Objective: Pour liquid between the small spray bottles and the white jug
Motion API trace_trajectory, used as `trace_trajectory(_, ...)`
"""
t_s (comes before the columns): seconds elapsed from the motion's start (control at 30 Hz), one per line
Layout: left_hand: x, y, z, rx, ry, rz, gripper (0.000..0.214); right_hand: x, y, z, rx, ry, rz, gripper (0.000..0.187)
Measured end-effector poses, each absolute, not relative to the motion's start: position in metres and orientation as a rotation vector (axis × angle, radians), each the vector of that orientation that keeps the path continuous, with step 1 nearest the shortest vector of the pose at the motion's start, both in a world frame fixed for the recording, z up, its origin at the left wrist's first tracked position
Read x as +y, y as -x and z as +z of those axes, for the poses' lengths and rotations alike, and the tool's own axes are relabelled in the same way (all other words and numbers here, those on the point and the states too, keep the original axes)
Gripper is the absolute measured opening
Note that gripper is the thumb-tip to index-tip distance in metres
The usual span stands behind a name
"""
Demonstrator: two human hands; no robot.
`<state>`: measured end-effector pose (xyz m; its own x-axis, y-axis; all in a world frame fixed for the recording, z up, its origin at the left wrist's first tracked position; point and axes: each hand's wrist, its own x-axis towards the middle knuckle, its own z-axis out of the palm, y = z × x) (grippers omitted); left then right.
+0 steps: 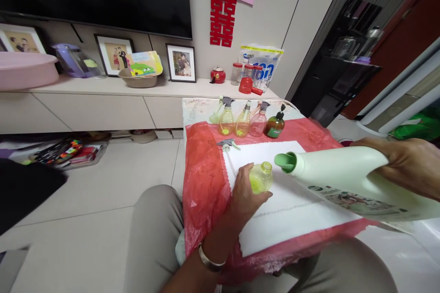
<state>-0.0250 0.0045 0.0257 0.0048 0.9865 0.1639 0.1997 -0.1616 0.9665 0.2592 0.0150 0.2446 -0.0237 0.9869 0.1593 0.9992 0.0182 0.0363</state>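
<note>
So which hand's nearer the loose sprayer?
Left. The left hand, gripping the bottle, is just below the sprayer; the right hand, holding the jug, is far right.

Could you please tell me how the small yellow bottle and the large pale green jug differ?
Size: the yellow bottle is small and rounded; the green jug is far larger and longer.
Pose: the bottle is nearly upright in the left grip; the jug is tipped over in the right grip, spout toward the bottle.
Body: the bottle is see-through; the jug looks opaque.
Both are uncapped.
</note>
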Motion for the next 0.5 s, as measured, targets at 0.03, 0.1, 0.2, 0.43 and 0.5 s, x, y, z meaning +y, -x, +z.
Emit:
trace_trajectory(0.03,0.005,0.025,0.025,1.282,-1.476,1.244,0.084,0.016,-0.257,0.245,-2.202,2.193,-0.17,0.055)
trace_trajectory(0.1,0.005,0.024,0.024,1.279,-1.477,1.247,0.085,0.018,-0.252,0.248,-2.211,2.309,-0.119,0.06)
trace_trajectory(0.2,0.006,0.024,0.024,1.282,-1.481,1.238,0.086,0.021,-0.245,0.251,-2.201,2.384,-0.147,0.059)
trace_trajectory(0.43,0.004,0.025,0.027,1.274,-1.487,1.241,0.086,0.026,-0.25,0.249,-2.249,2.442,-0.213,0.058)
trace_trajectory(0.5,0.003,0.025,0.028,1.27,-1.482,1.243,0.086,0.028,-0.256,0.247,-2.275,2.377,-0.246,0.057)
